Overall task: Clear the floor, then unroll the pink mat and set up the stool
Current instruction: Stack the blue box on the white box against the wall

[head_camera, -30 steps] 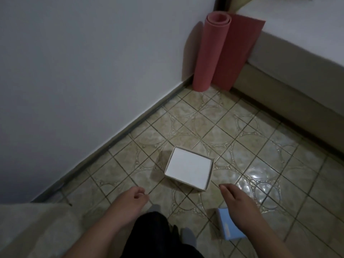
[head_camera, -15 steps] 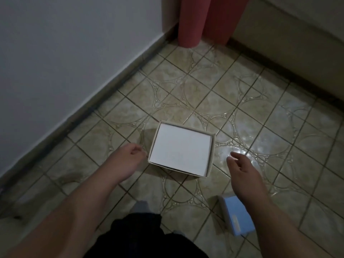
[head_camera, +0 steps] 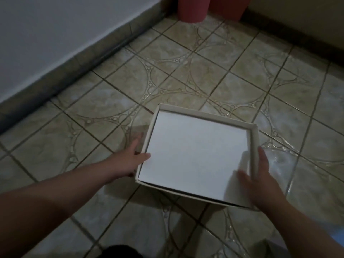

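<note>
I see one white cardboard box [head_camera: 197,157], my left hand [head_camera: 130,161] and right hand [head_camera: 260,175] clamping its opposite sides. Beyond the box, one rolled pink mat [head_camera: 191,10] is cut off above.

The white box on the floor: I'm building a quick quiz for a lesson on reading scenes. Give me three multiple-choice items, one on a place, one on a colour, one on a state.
1. Where is the rolled mat?
A. at the far end of the floor, by the wall
B. inside the box
C. under the left hand

2. What colour is the inside of the white box?
A. blue
B. white
C. black

3. How is the box being handled?
A. untouched
B. one hand only
C. a hand on each side

Answers:
1 A, its pink base stands at the top of the view beside the skirting.
2 B, the open interior is plain white.
3 C, the left hand and right hand each clasp a side wall.
</note>
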